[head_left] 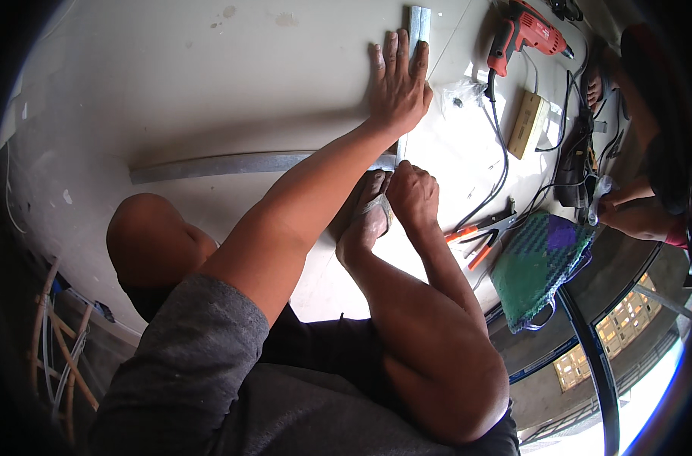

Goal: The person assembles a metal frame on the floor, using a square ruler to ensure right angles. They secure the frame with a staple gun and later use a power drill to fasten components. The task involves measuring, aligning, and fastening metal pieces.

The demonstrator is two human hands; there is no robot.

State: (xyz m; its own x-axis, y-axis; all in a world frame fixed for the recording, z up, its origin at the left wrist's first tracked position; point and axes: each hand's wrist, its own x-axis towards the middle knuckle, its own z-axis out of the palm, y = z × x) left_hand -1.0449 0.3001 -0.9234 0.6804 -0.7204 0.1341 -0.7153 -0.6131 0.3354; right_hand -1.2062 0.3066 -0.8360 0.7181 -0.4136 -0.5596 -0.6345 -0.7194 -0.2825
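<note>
Two metal strips meet at a corner under a seated person's hands

Seen from above, a person sits on a pale, glossy floor (209, 68) with both bare hands at work on grey metal. A long metal strip (224, 165) runs leftward across the floor; a shorter metal strip (420, 23) points away from the person. Their ends meet close to the person's sandalled foot (372, 220), forming a rough L.

The left hand (399, 95) lies palm down with its fingers spread, one along the shorter strip and the others reaching onto the floor beside it. The right hand (414, 196) is at the corner, its fingers curled in tightly; whether they grip the strip or something small cannot be told.

As for progress, the two pieces appear to be laid out and roughly squared. No fastener can be made out where they meet, so the corner may be unjoined, though the hand and foot crowd it.

To the right, a red corded drill (532, 32) and orange-handled snips (481, 254) lie out of hand, near a beige power strip (524, 125) and a green-and-purple woven bag (524, 266). At the far right, a co-worker's hand (610, 210) shows.
</note>
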